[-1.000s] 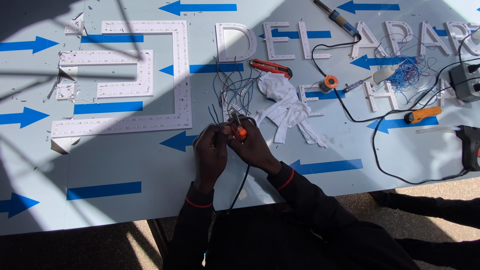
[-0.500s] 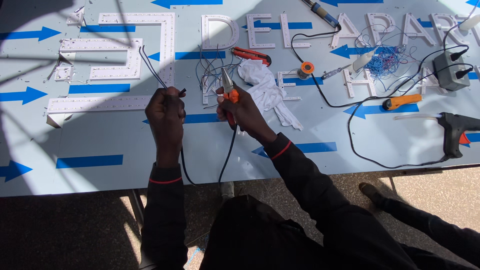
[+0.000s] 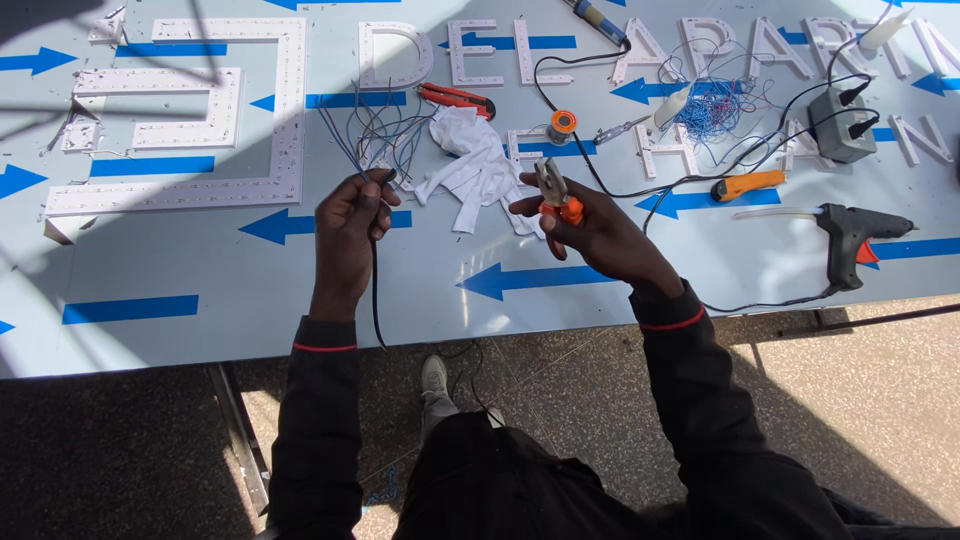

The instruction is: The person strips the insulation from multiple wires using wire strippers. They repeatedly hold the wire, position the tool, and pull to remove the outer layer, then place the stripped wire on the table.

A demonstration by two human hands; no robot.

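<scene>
My left hand [image 3: 352, 222] is closed around a black cable [image 3: 376, 290] that hangs down past the table edge, its split wire ends rising above my fist. My right hand [image 3: 590, 232] grips orange-handled pliers [image 3: 555, 190], jaws pointing up and away, well apart from the cable. Both hands hover over the pale blue table [image 3: 200, 270] printed with blue arrows. A white cloth [image 3: 470, 165] lies between the hands, just beyond them, beside a bundle of loose wires [image 3: 385, 130].
White sign letters with LED strips [image 3: 285, 110] lie across the table's far side. A red utility knife [image 3: 455, 97], solder spool [image 3: 562, 124], soldering iron [image 3: 600, 20], orange knife [image 3: 748, 183], black glue gun [image 3: 850, 240] and grey power adapter [image 3: 840, 135] sit to the right.
My hands have moved apart: the right hand drew the pliers rightward, off the cable. The left hand keeps the cable. The view shifted right.
</scene>
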